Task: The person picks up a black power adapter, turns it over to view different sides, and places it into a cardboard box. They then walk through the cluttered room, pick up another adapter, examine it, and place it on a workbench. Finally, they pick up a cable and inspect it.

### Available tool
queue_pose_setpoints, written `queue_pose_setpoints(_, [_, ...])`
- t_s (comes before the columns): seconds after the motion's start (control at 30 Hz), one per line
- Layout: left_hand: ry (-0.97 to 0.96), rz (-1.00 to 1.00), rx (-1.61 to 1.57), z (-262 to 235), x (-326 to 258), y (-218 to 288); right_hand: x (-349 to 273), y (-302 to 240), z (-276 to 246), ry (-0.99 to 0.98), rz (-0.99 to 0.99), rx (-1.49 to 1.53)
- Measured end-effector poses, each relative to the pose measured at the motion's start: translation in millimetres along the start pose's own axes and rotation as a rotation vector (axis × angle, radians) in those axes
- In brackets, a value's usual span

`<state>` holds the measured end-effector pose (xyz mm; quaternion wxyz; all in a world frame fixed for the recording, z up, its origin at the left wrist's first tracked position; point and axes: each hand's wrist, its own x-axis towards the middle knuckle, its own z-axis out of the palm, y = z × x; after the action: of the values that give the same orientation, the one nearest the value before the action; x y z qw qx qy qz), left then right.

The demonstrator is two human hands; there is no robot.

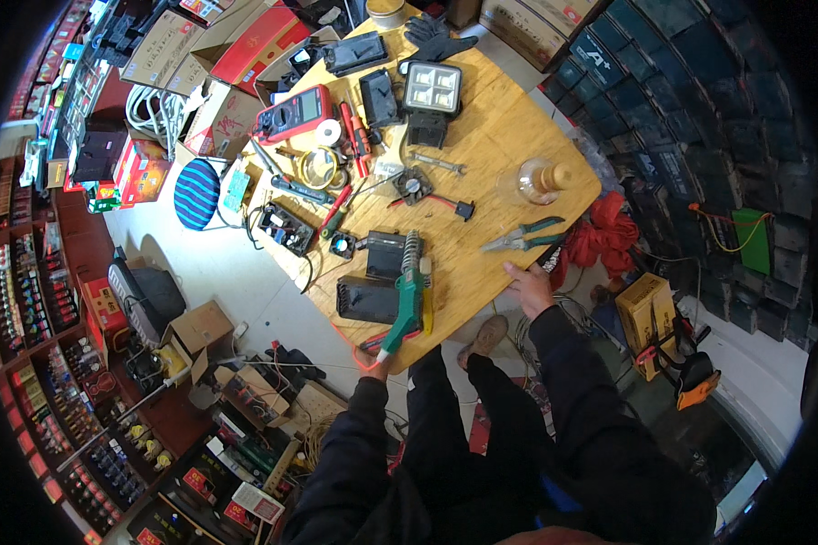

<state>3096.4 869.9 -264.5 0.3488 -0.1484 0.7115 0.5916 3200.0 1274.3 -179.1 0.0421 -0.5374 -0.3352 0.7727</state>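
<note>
My left hand (370, 365) is at the near edge of the wooden table (491, 118), beside the tail end of a green soldering iron (407, 304) with a coiled metal guard. A red cord loops by it, and its fingers are mostly hidden. My right hand (529, 287) rests at the table's right edge with fingers stretched out, holding nothing. Just above it lie pliers (525, 238) with green handles. Black plastic housings (370, 299) sit beside the soldering iron. Farther up are a small fan (413, 185), a wrench (438, 163) and a clear bottle (544, 180).
A red multimeter (294, 113), a square LED lamp (433, 88) and black gloves (434, 38) occupy the table's far part. A blue striped stool (196, 194) stands left. Dark batteries (700, 100) are stacked right. Red cloth (609, 232) and a yellow box (646, 318) lie near my right arm.
</note>
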Motion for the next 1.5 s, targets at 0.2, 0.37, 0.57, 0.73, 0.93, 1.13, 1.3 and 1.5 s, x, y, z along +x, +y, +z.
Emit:
queue_pose_setpoints(0.2, [0.007, 0.075, 0.003, 6.1, -9.6, 2.0, -1.3, 11.0, -5.6, 0.021, -0.048, -0.004])
queue_pose_setpoints(0.37, [-0.078, -0.018, 0.061, 11.2, -10.8, 27.1, 4.2, 21.6, -8.4, 0.019, -0.083, 0.032])
queue_pose_setpoints(0.57, [-0.016, 0.205, -0.018, 19.4, -4.8, 27.6, 3.3, 27.7, -7.4, 0.066, -0.147, 0.005])
queue_pose_setpoints(0.73, [-0.073, 0.202, 0.086, 29.2, -2.3, 40.2, 13.2, 28.2, -16.7, 0.050, -0.168, 0.018])
queue_pose_setpoints(0.93, [-0.015, 0.102, 0.039, 59.5, 1.2, 48.7, 53.8, 17.5, -43.4, 0.065, -0.150, 0.065])
queue_pose_setpoints(1.13, [0.049, 0.355, 0.088, 134.2, 19.9, 46.7, 91.1, -44.3, -63.4, 0.189, -0.193, 0.047])
queue_pose_setpoints(1.3, [0.088, 0.309, 0.052, 175.0, 34.3, 52.4, 84.8, -48.9, -83.3, 0.270, -0.178, -0.144])
queue_pose_setpoints(1.5, [-0.035, 0.077, 0.182, 159.7, 39.9, 66.5, 8.7, 25.8, -74.3, 0.186, -0.110, -0.345])
